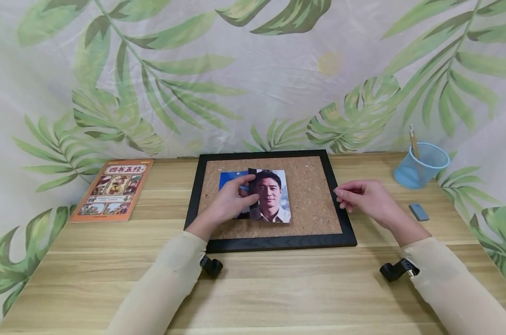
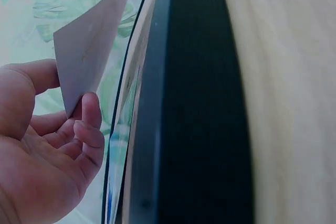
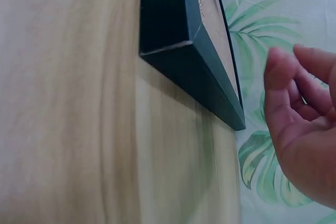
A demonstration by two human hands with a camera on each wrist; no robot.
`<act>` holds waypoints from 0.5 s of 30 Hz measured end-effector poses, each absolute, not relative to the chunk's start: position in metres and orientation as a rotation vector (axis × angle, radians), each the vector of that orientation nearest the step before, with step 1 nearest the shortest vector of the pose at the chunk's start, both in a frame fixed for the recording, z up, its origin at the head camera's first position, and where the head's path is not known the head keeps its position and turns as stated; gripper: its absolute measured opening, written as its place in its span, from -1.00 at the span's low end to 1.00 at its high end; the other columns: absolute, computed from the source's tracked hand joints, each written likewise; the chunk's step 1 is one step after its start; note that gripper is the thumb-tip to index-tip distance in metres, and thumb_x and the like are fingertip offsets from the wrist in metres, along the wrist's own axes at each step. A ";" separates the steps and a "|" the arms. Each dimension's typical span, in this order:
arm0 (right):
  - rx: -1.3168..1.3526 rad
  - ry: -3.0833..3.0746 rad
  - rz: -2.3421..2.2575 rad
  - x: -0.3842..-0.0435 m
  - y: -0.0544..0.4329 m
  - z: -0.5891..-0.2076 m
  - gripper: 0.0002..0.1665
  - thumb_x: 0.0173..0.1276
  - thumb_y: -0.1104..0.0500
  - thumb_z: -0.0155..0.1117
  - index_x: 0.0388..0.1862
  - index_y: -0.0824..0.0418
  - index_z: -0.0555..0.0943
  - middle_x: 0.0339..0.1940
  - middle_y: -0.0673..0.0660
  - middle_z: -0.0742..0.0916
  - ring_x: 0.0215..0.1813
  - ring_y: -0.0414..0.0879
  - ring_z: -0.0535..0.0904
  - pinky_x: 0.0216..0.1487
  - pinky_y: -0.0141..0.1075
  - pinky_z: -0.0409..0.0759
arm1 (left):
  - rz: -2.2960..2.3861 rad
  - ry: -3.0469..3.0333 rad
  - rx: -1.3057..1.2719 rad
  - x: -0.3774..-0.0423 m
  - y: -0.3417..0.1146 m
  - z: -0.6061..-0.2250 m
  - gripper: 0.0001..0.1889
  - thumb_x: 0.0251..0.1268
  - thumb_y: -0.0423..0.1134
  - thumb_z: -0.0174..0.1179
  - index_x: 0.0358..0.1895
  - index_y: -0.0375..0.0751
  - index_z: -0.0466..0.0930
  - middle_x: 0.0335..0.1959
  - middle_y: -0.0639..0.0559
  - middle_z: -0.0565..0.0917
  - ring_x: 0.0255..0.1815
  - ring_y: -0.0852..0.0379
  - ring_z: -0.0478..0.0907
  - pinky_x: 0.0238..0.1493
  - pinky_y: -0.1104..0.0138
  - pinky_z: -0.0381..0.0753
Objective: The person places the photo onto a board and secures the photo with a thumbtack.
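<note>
My left hand [image 1: 233, 197] pinches the left edge of a portrait photo [image 1: 274, 197] between thumb and fingers. In the left wrist view the pale back of the photo [image 2: 86, 51] shows, tilted off the board. Behind it a blue photo [image 1: 229, 179] lies on the cork board [image 1: 316, 195], partly hidden by my hand and the portrait, with a small clear pin at its top. My right hand [image 1: 368, 200] is over the board's right frame edge, thumb and index fingertips brought close around a tiny pale, pin-like thing. The right wrist view shows this hand [image 3: 304, 108] beside the black frame.
An orange book [image 1: 112, 190] lies at the left on the wooden table [image 1: 278, 293]. At the right stand a blue mesh pen cup [image 1: 420, 167] with a pencil [image 1: 414, 142] and a grey-blue eraser [image 1: 418, 212]. Small clear pins dot the cork near its corners. A leaf-patterned cloth hangs behind.
</note>
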State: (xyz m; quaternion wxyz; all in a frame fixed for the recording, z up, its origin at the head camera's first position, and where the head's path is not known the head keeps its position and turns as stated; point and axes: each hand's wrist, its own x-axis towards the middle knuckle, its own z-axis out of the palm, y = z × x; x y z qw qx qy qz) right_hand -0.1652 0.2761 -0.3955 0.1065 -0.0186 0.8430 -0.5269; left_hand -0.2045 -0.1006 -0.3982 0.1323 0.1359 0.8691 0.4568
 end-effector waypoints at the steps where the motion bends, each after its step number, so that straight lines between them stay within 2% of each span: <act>1: -0.068 2.464 -1.563 -0.167 0.275 -0.396 -0.57 0.68 0.19 0.24 0.29 0.53 0.63 -0.18 0.19 0.83 -0.27 -0.23 0.74 -0.20 -0.33 0.76 | 1.313 2.526 0.397 -0.206 -0.098 -0.399 -0.31 0.52 -0.20 0.34 0.64 -0.18 0.36 0.35 -0.22 0.56 -0.09 -0.02 0.59 -0.30 0.29 0.57; 6: -0.119 2.444 -1.540 -0.174 0.264 -0.397 -0.62 0.69 0.27 0.19 0.29 0.53 0.62 -0.14 0.23 0.82 -0.25 -0.19 0.73 -0.16 -0.30 0.76 | 1.282 2.516 0.402 -0.210 -0.084 -0.399 -0.28 0.53 -0.20 0.33 0.67 -0.17 0.32 0.36 -0.21 0.53 -0.21 0.05 0.57 -0.33 0.31 0.55; 9: -0.143 2.441 -1.524 -0.181 0.257 -0.395 -0.65 0.68 0.29 0.19 0.26 0.52 0.62 -0.14 0.28 0.82 -0.24 -0.15 0.73 -0.15 -0.26 0.76 | 1.267 2.508 0.403 -0.213 -0.076 -0.399 -0.28 0.55 -0.20 0.32 0.68 -0.17 0.29 0.38 -0.21 0.53 -0.18 0.03 0.59 -0.32 0.29 0.59; 11: -0.153 2.431 -1.536 -0.187 0.252 -0.395 -0.68 0.67 0.31 0.20 0.22 0.53 0.62 -0.14 0.32 0.81 -0.25 -0.14 0.73 -0.16 -0.27 0.77 | 1.260 2.508 0.412 -0.216 -0.070 -0.400 -0.27 0.55 -0.21 0.32 0.68 -0.19 0.28 0.39 -0.23 0.53 -0.07 -0.02 0.64 -0.23 0.25 0.66; 15: -0.145 2.404 -1.566 -0.199 0.243 -0.397 -0.71 0.66 0.34 0.20 0.17 0.55 0.60 -0.12 0.38 0.80 -0.25 -0.11 0.74 -0.18 -0.28 0.77 | 1.236 2.511 0.432 -0.220 -0.059 -0.404 -0.26 0.55 -0.20 0.31 0.69 -0.22 0.25 0.45 -0.29 0.52 0.24 -0.15 0.66 0.11 0.08 0.72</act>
